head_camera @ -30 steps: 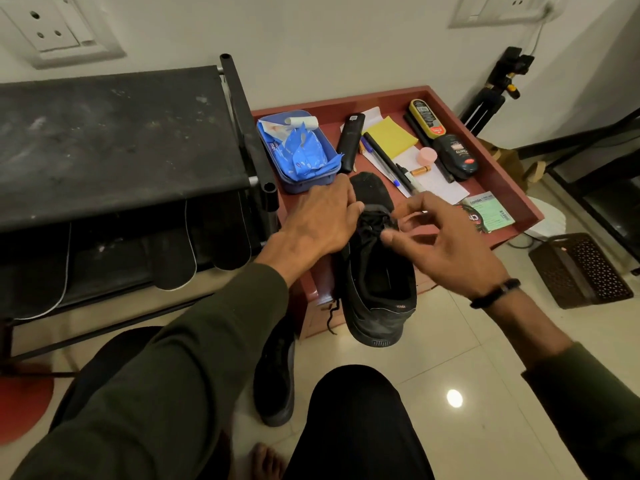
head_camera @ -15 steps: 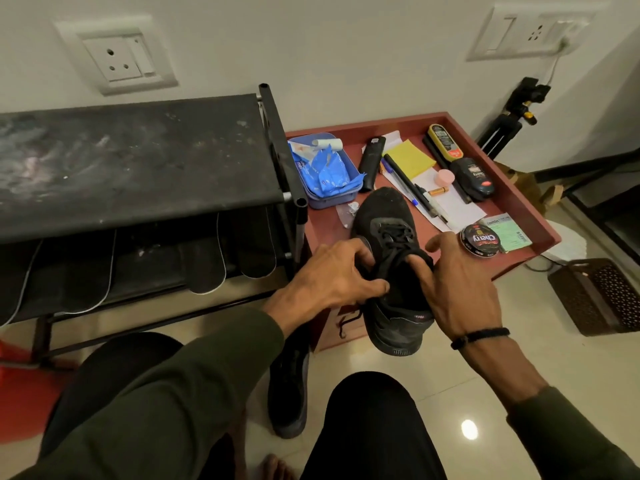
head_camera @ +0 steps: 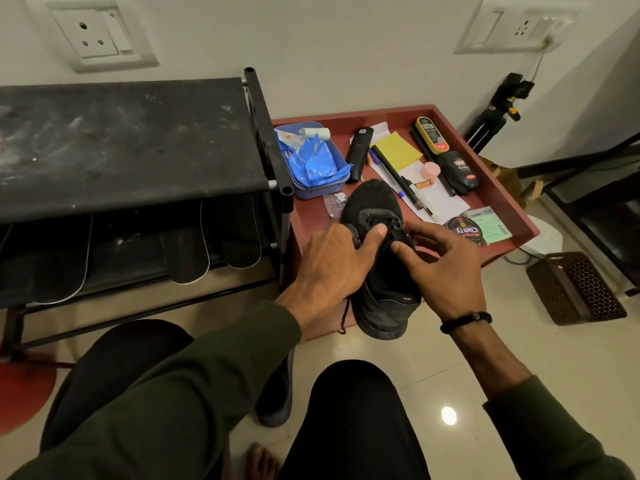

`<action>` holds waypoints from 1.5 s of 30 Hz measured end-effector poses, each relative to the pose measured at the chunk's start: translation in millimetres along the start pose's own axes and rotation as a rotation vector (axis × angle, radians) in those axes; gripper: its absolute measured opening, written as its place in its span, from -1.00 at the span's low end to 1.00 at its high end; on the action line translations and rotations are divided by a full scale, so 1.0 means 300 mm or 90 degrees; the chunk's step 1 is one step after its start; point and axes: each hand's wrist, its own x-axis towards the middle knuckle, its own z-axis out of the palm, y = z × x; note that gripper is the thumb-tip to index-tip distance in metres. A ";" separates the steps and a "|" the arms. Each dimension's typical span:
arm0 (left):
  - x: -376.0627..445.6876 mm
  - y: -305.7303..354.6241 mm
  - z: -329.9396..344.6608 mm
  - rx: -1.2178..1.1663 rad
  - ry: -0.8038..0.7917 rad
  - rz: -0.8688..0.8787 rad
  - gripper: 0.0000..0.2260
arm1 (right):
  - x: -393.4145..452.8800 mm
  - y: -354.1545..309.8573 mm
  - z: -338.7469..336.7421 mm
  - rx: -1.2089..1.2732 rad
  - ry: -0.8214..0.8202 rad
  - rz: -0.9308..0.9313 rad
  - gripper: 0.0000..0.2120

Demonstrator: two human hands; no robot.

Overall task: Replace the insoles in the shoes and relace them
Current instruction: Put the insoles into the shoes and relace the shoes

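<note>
Both our hands are at the laces of a black shoe at the tabletop's front edge.

The shoe (head_camera: 375,251) lies toe-first on the red tabletop (head_camera: 313,220), heel hanging past its front edge. Our left hand (head_camera: 332,268) lies on the shoe's side, fingers straight, one fingertip pressing the lace (head_camera: 398,233); our right hand (head_camera: 446,271) pinches that lace. Behind the toe sits a blue tray (head_camera: 311,190) near the back left corner; a polish tin (head_camera: 465,230) sits by the front right corner.
</note>
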 end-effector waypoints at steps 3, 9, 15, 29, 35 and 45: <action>0.021 0.003 0.052 -0.102 0.051 0.014 -0.64 | -0.007 0.008 0.003 0.155 0.061 0.049 -0.76; 0.039 -0.003 0.081 -0.494 0.058 -0.179 -0.87 | 0.011 0.058 0.010 0.411 0.173 0.188 -0.85; -0.016 -0.004 0.056 -0.672 0.089 -0.246 -0.85 | 0.000 0.077 0.014 0.682 0.211 0.333 -0.83; 0.029 0.180 -0.162 -0.575 0.107 -0.035 -0.79 | 0.051 -0.081 -0.210 0.705 0.221 0.250 -0.85; 0.082 0.440 -0.360 -0.495 0.131 0.116 -0.81 | 0.119 -0.338 -0.345 0.753 0.203 0.097 -0.89; -0.020 0.717 -0.597 -0.238 0.098 0.241 -0.77 | 0.108 -0.600 -0.461 0.616 0.174 -0.012 -0.68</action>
